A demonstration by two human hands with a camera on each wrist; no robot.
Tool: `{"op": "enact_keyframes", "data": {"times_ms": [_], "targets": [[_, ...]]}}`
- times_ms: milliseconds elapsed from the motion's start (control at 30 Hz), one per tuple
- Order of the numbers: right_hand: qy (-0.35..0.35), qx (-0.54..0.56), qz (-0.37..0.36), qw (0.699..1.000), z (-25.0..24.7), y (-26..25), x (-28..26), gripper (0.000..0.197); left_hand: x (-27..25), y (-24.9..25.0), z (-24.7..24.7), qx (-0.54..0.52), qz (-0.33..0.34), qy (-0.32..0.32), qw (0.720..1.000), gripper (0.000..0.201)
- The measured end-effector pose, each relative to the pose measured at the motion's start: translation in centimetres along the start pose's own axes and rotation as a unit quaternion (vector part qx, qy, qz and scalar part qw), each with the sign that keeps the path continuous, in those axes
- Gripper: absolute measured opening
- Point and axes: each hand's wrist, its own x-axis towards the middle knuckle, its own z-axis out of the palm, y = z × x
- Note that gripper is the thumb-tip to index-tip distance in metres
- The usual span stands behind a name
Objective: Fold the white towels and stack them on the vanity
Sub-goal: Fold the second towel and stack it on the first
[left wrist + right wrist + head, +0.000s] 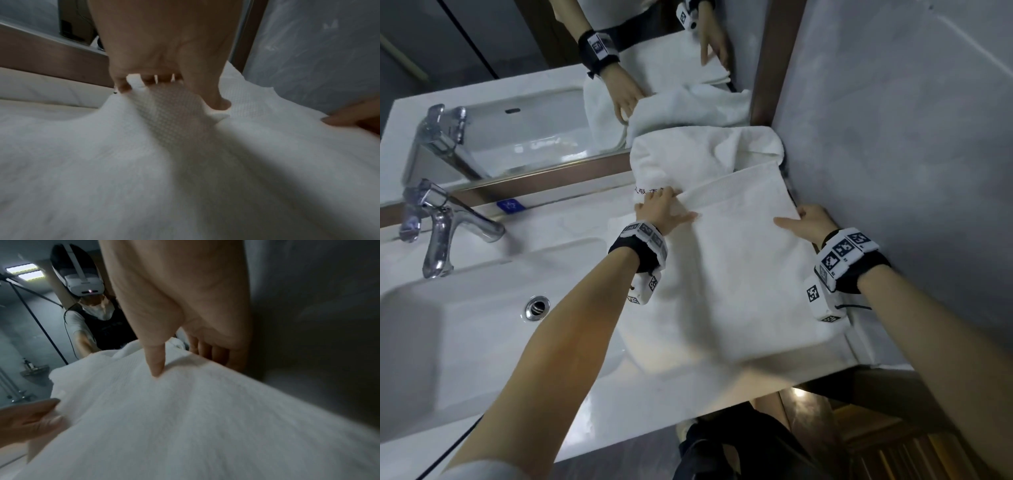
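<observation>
A white towel [739, 274] lies spread on the vanity counter [571, 219], right of the sink, its near edge reaching the counter's front. My left hand [671, 205] grips its far left edge, fingers curled into the cloth and thumb [218, 99] on top of the towel [144, 162]. My right hand [796, 219] pinches the far right edge of the towel [185, 418], thumb [156, 365] on top and fingers beneath it. A second white towel [705, 154], bunched and bearing dark embroidery, sits behind against the mirror.
A chrome faucet [441, 222] and the sink basin [465, 325] with its drain [537, 307] lie to the left. The mirror [534, 120] runs along the back. A grey wall [893, 137] closes the right side, tight against my right hand.
</observation>
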Motion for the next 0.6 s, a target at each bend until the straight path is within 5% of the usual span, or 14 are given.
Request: {"op": "enact_keyframes", "data": {"times_ms": [100, 333, 433, 600], "targets": [[0.007, -0.008, 0.006, 1.0, -0.1, 1.6, -1.4, 0.028, -2.6, -2.5, -0.1, -0.011, -0.078, 0.055, 0.995, 0.075], [0.041, -0.009, -0.003, 0.999, 0.3, 5.7, -5.4, 0.045, -10.3, -8.9, 1.5, -0.222, -0.279, 0.035, 0.934, 0.072], [0.06, -0.017, -0.01, 0.998, 0.5, 6.6, -6.6, 0.039, -12.1, -10.7, 1.8, -0.337, -0.279, -0.014, 0.899, 0.021], [0.065, -0.036, -0.039, 0.996, 0.6, 6.9, -8.1, 0.034, -15.0, -10.8, 2.2, -0.404, -0.267, -0.083, 0.871, 0.028]]}}
